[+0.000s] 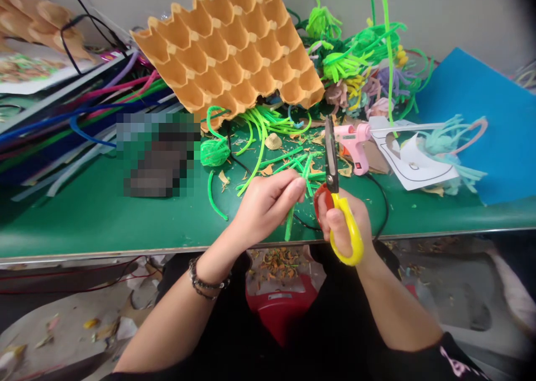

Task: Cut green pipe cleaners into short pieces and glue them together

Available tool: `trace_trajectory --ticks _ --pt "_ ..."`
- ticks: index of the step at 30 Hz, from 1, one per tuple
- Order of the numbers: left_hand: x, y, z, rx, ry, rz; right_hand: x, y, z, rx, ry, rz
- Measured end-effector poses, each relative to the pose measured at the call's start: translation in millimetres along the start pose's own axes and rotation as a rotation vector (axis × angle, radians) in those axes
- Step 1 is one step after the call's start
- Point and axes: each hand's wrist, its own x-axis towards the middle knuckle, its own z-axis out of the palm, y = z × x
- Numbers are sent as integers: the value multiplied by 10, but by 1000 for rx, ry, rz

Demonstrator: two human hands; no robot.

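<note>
The front edge of the green table (87,230) runs close under both hands, with a strip of open surface to their left; beyond, cut green pieces (282,156), the egg tray (226,53) and a pink glue gun (355,143) crowd the space. The left hand (270,205) is clamped on a fuzzy green strip (289,224), its straight, bright lower end sticking out over the table near the edge. The right hand (345,219) grips scissors (332,182) by yellow and red handles, dark blades pointing away, seemingly together

Yellow-red scissor handles (355,234), bright green stem (289,224)
</note>
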Motion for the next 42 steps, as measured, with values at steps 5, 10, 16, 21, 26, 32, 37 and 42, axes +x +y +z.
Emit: trace_trajectory --ticks 5,10,16,21,26,32,37,42 --pt "-13 -35 7 -148 -5 -97 7 88 -26 -37 -89 -31" --pt "-12 -24 4 -80 86 -81 16 51 -20 -214 -180 9" --pt "-24 -8 47 176 201 61 0 35 48 -295 -226 28" --pt "-50 -13 95 291 334 111 -9 21 90 -298 -257 32" --pt "-50 -7 101 406 343 168 -18 43 92 -312 -270 32" --pt "-47 -3 88 507 302 210 -33 67 86 -290 -260 17" --pt "-53 11 87 453 284 184 -26 31 76 -256 -220 21" --pt "-56 27 92 428 287 167 -39 21 90 -210 -192 16"
